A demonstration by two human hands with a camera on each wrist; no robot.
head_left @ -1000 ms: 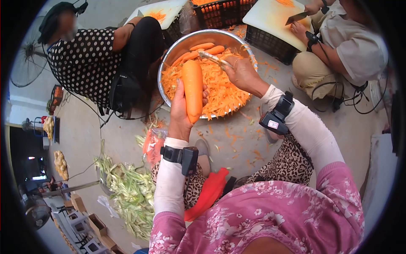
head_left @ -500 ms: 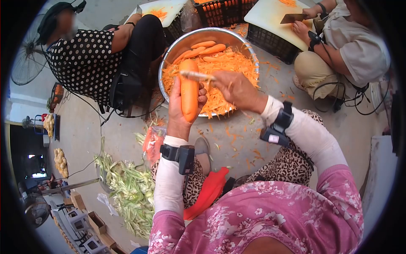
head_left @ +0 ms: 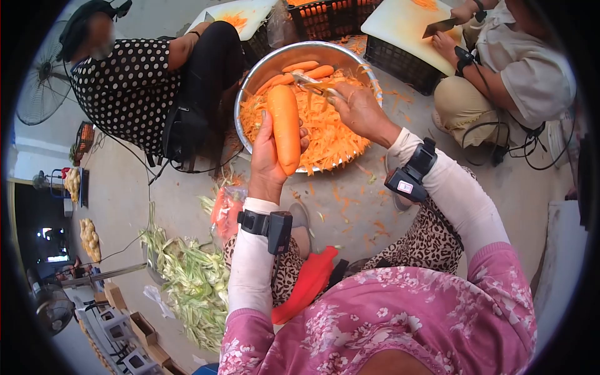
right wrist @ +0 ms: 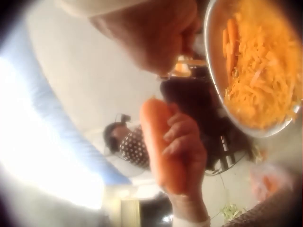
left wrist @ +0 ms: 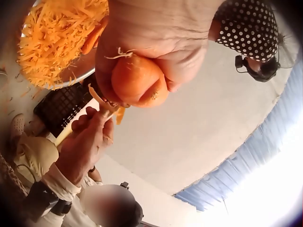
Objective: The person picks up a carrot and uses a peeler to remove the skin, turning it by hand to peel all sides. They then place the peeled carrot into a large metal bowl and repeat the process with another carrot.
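Observation:
A thick orange carrot (head_left: 284, 128) stands nearly upright in the head view, gripped by the left hand (head_left: 267, 159) with the fingers wrapped round its far side. Just right of its top, the right hand (head_left: 362, 112) holds a peeler (head_left: 307, 81), apart from the carrot in the head view. Below the hands lies a metal basin (head_left: 242, 94) with orange shreds (head_left: 337, 137) and several whole carrots (head_left: 301, 66). From the left wrist view, the carrot's end (left wrist: 137, 82) shows under the palm; the right wrist view shows the fingers around the carrot (right wrist: 158, 142), blurred.
Two people sit at the left and right, by white boards (head_left: 400, 28) on black crates (head_left: 400, 65); the right one holds a knife (head_left: 439, 27). Pale green husks (head_left: 194, 281) and a plastic bag of orange pieces (head_left: 226, 212) lie on the floor. A fan (head_left: 42, 72) stands far left.
The right hand moved the peeler to the left across the carrot's upper part, then back up and right, off it. The left hand still grips the carrot, which has shifted slightly.

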